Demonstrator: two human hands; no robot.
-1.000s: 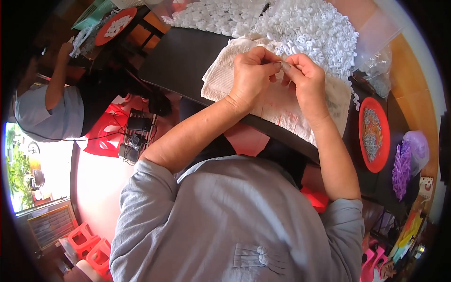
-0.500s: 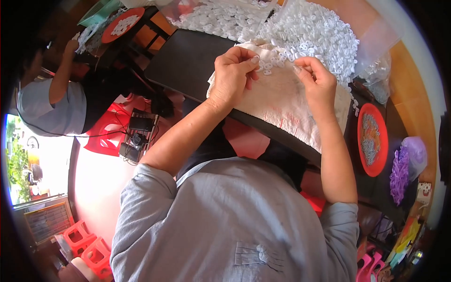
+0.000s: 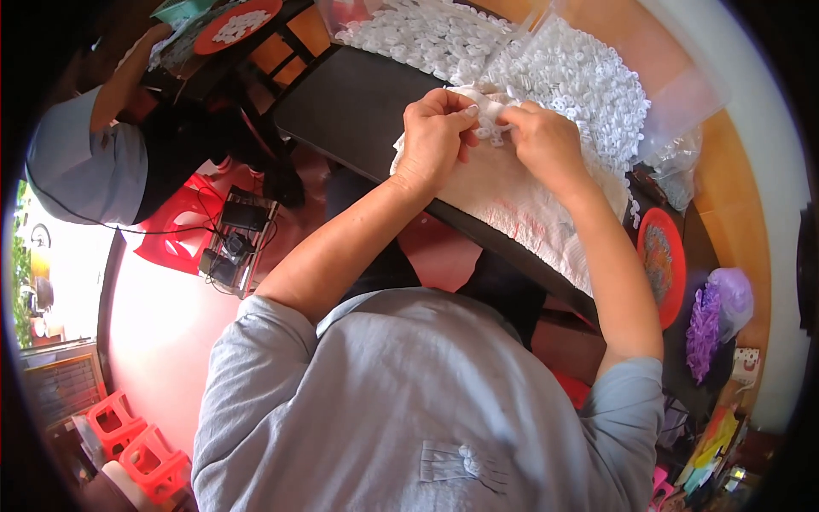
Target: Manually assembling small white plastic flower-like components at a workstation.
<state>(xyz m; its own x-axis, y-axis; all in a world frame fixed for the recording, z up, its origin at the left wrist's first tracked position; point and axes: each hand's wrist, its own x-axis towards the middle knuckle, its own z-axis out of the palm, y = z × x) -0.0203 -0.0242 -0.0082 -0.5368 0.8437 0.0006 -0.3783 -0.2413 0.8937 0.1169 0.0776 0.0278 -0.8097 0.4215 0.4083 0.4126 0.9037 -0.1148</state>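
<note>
My left hand (image 3: 433,141) is closed in a pinch above a cream towel (image 3: 520,205), thumb and forefinger together. Something pale shows at its fingertips, too small to make out. Close by on the right, my right hand (image 3: 548,147) has its fingers bent together, their tips at a few small white plastic pieces (image 3: 490,132) between the two hands. Whatever it pinches is hidden behind its fingers. Beyond the hands lies a large heap of the same white pieces (image 3: 584,90), with small holes in them.
The black table (image 3: 350,98) bears another white heap (image 3: 418,38) at the back. At right stand a red dish (image 3: 674,256) of small metal-coloured parts and a purple bundle (image 3: 703,333). A co-worker (image 3: 85,171) sits at left near a red plate (image 3: 209,38). Red stools (image 3: 153,461) stand lower left.
My right hand has moved left, close to my left hand, and its fingers have turned inward over the white pieces. My left hand keeps its pinch. The whole view has shifted slightly.
</note>
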